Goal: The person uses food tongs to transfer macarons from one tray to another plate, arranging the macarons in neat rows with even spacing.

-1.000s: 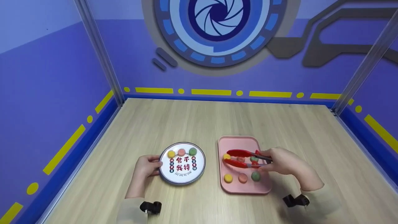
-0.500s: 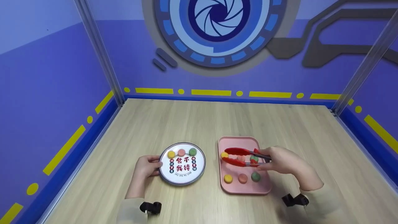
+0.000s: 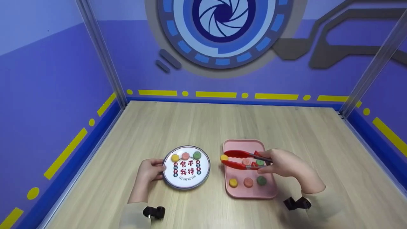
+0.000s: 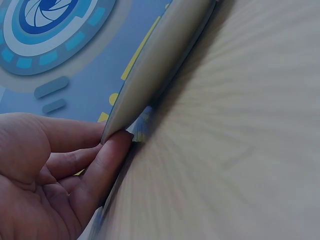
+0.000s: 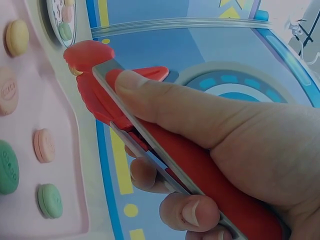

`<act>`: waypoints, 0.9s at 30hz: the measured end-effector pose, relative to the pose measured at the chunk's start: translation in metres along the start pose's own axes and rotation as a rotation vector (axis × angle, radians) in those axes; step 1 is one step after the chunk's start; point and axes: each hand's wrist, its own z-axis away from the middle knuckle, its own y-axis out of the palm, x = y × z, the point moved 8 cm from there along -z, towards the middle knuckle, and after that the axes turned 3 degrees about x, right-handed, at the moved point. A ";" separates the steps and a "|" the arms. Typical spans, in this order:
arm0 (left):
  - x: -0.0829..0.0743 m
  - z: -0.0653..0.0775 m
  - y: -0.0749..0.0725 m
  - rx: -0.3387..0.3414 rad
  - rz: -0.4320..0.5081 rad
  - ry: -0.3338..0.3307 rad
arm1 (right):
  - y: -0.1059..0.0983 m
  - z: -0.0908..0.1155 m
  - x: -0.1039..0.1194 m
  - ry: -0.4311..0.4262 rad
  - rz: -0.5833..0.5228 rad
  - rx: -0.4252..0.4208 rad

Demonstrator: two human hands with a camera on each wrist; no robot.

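Observation:
My left hand point(image 3: 149, 170) pinches the left rim of a round white plate point(image 3: 185, 182) with dark edging and red characters. In the left wrist view, thumb and fingers hold the plate's edge point(image 4: 150, 70). Yellow point(image 3: 175, 157), pink point(image 3: 185, 156) and green point(image 3: 197, 155) macarons lie in a row on it. My right hand point(image 3: 283, 163) grips red-tipped tongs point(image 3: 237, 154). Between the tips sits a yellow macaron point(image 3: 224, 157), over the pink tray's point(image 3: 243, 144) left edge. In the right wrist view the tongs point(image 5: 185, 160) mostly hide that macaron.
On the tray, a pink macaron point(image 3: 246, 162) and a green macaron point(image 3: 260, 162) lie below the tongs. Nearer me are yellow point(image 3: 233, 183), pink point(image 3: 248, 182) and green point(image 3: 261, 181) ones. Blue-purple walls point(image 3: 210, 79) enclose the wooden table point(image 3: 190, 124).
My right hand has carried the tongs and the yellow macaron leftward, from the tray's back row to its left edge. My left hand and the plate have stayed put.

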 end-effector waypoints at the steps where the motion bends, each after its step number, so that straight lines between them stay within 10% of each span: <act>1: -0.001 0.000 0.000 0.002 0.001 0.003 | 0.000 0.000 0.001 0.002 -0.003 -0.002; 27: 0.000 0.000 0.000 0.009 0.024 0.004 | 0.009 -0.019 0.034 -0.095 -0.044 -0.012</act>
